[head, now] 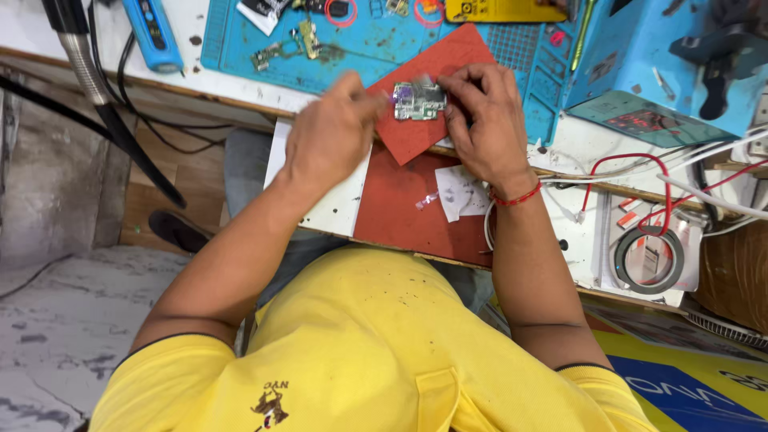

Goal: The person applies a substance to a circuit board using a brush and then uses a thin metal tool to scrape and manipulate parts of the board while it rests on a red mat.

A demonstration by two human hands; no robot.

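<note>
A small green circuit board (418, 102) lies on a red mat (416, 132) at the bench edge. My right hand (482, 120) rests on the mat with its fingers pinching the board's right side. My left hand (332, 128) is blurred, its fingertips closed at the board's left edge; what they hold is too blurred to tell, perhaps a thin tool.
A blue work mat (352, 40) with small parts lies beyond. A blue station with a red display (648, 120) stands at right, red and white wires (640, 172) and a tape roll (650, 260) beside it. White paper (460, 192) sits on a red board; a blue tool (154, 34) lies far left.
</note>
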